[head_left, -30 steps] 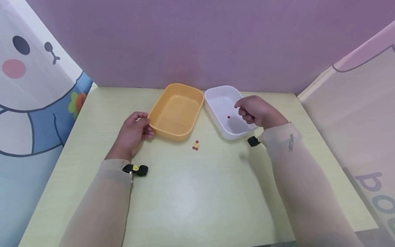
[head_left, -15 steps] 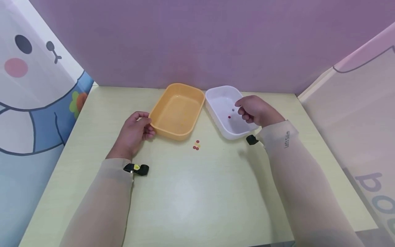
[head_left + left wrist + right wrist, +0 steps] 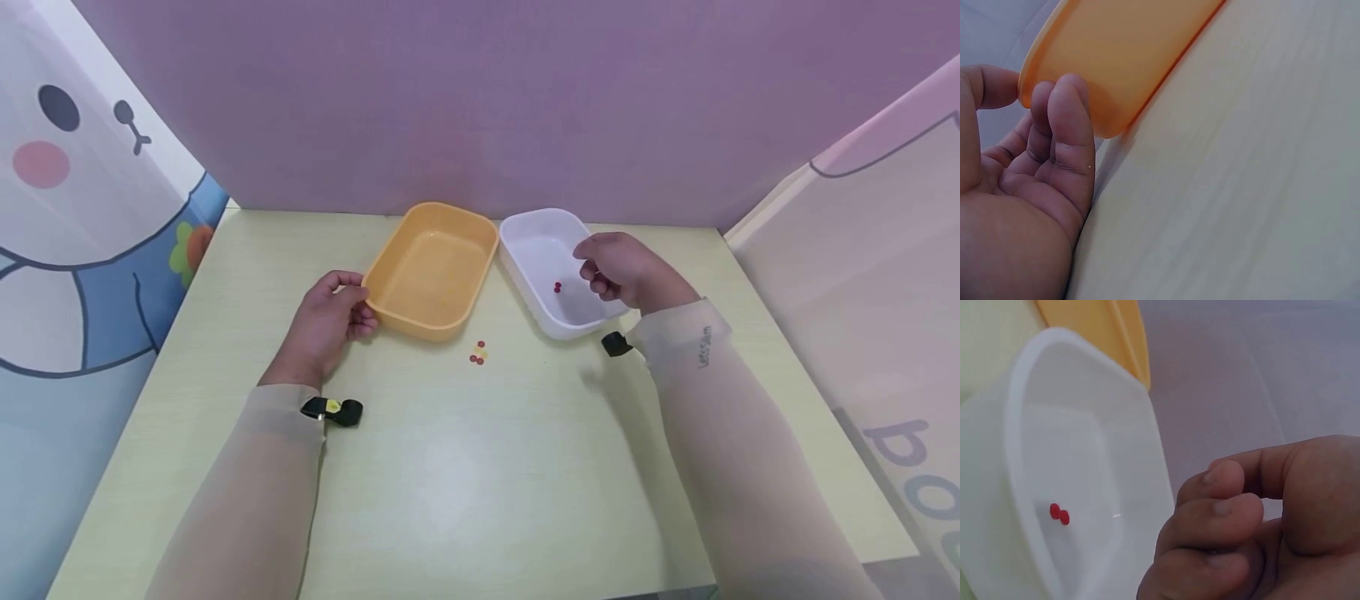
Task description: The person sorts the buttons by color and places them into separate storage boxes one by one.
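On the left, my left hand [image 3: 322, 325] pinches the near left rim of an orange plastic tray [image 3: 416, 331]; its other fingers rest against the tray's outside in the left wrist view. My right hand [image 3: 618, 267] hovers over the right side of a white plastic tray [image 3: 566, 331], fingers curled, nothing showing between them. Two small red discs [image 3: 1060, 514] lie side by side on the white tray's floor. In front of the trays, a little group of red discs [image 3: 480, 361] and yellow discs [image 3: 480, 352] lies on the table.
Both trays stand close together at the back of the pale table [image 3: 450, 475], their rims nearly meeting. A purple wall [image 3: 450, 100] rises behind them. Printed panels border the left and right sides.
A second red disc has dropped from my right hand into the white tray and lies beside the first. My left hand keeps its hold on the orange tray.
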`<state>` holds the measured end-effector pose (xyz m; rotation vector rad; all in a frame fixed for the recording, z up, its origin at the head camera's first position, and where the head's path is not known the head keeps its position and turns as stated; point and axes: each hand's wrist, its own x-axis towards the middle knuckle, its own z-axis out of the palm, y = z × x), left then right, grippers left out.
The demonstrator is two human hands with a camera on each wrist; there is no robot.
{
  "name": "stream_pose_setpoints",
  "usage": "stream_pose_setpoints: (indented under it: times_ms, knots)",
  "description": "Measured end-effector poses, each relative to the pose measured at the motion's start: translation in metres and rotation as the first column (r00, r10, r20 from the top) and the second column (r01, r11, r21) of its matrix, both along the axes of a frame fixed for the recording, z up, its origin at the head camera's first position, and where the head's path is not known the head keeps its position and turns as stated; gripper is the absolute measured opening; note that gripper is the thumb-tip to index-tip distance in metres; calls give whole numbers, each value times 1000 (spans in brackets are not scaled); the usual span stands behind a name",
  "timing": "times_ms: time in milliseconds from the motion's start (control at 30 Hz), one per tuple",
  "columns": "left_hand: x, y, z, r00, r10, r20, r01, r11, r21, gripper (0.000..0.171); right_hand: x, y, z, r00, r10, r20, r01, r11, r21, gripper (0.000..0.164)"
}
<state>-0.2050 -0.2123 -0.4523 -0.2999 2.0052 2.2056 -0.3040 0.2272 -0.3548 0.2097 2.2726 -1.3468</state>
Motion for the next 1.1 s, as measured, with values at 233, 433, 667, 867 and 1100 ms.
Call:
stream_pose_setpoints:
  times_ms: [233,433,667,867,1100]
  knots:
    - [0,0,0,1000,1,-3,-1,1000,9,27,12,-1,7,999,33,-34,-34,999,-29,24]
    - [0,-1,-1,1000,6,-3,-6,1000,12,25,22,-11,8,996,70,-58,-72,997,-29,20]
    - [0,-1,0,1000,4,-7,-4,1000,1,26,42,-27,8,986,137,-92,-140,990,-25,20]
    - [0,0,0,1000,8,-8,-8,1000,-4,25,57,-41,12,975,195,-109,-198,980,-17,23]
    - [0,1,1,1000,2,-11,-2,1000,-1,25,72,-52,9,960,254,-121,-258,966,-21,16]
